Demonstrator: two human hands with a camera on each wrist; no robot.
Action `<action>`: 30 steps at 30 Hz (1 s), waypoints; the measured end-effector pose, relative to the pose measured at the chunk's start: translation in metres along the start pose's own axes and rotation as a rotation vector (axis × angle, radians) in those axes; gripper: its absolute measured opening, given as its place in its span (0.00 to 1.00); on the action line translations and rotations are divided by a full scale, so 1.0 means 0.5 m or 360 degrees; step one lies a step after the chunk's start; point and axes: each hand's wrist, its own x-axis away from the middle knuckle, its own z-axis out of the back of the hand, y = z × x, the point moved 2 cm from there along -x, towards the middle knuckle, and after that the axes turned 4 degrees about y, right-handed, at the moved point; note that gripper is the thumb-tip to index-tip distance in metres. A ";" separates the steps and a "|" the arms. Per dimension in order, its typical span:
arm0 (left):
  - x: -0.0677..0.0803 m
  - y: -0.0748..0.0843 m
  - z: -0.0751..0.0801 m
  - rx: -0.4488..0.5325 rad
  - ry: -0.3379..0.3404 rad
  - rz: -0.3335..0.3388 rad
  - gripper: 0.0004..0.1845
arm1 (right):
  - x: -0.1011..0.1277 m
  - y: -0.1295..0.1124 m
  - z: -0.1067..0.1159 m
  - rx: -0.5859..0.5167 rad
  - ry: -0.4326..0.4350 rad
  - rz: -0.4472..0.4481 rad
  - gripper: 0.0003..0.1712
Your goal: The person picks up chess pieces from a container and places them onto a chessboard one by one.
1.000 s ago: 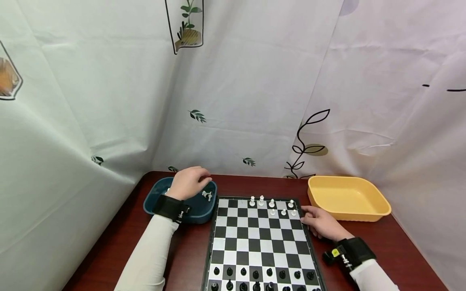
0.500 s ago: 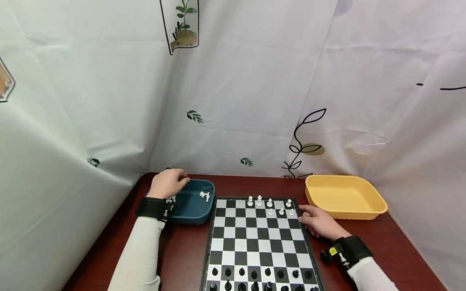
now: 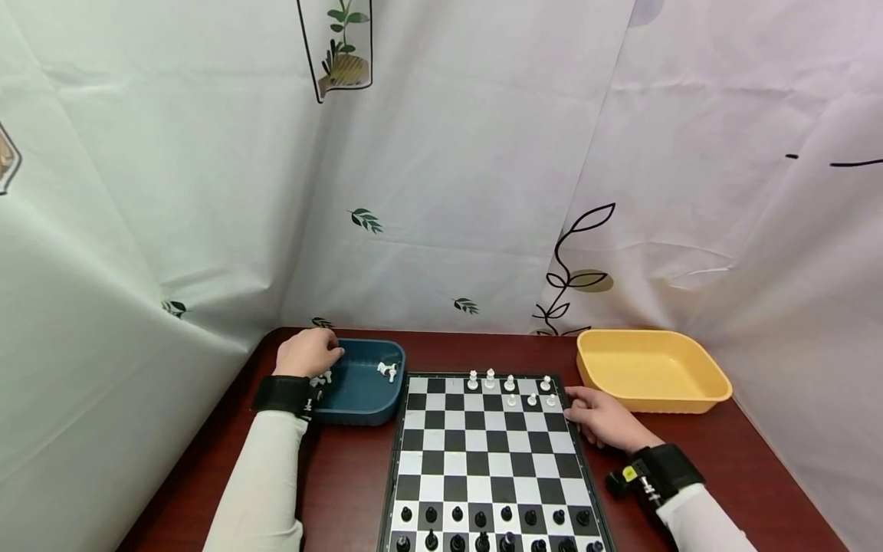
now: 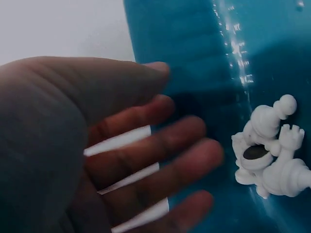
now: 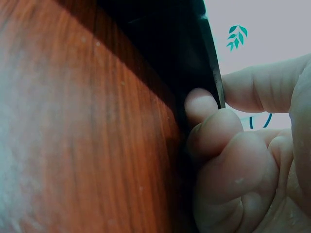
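My left hand [image 3: 303,354] is over the left part of a blue tray [image 3: 366,418]. In the left wrist view its fingers [image 4: 165,141] are spread and slightly bent, with nothing between them. White chess pieces [image 4: 272,150], one with a rook's top, lie in a cluster beside the fingertips, not touching them. Another white piece group [image 3: 388,371] lies at the tray's right side. My right hand [image 3: 607,419] grips the right edge of a chessboard [image 3: 455,464], thumb on one side and curled fingers on the other. White chess pieces [image 3: 490,379] stand at the board's far right.
Black chess pieces [image 3: 480,519] stand in two rows at the near side of the board. A yellow tray [image 3: 655,402] sits at the back right of the brown table [image 3: 352,475]. A white patterned cloth [image 3: 441,153] hangs behind and at the sides.
My left hand has moved left across the blue tray and dipped slightly lower. The right hand keeps its grip on the board edge. The view has shifted slightly.
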 end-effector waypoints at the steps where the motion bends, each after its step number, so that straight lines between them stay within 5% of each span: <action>1: 0.001 -0.002 -0.002 0.0002 -0.0021 0.0019 0.10 | 0.000 0.000 0.000 0.0000 0.0000 0.0001 0.38; 17: 0.015 -0.018 -0.007 0.0006 -0.0219 0.0251 0.08 | 0.004 -0.002 0.002 0.0013 -0.0004 -0.0012 0.38; 30: 0.008 -0.039 -0.025 0.0052 -0.0258 0.0242 0.04 | 0.001 -0.007 0.002 -0.0006 -0.0018 -0.0026 0.38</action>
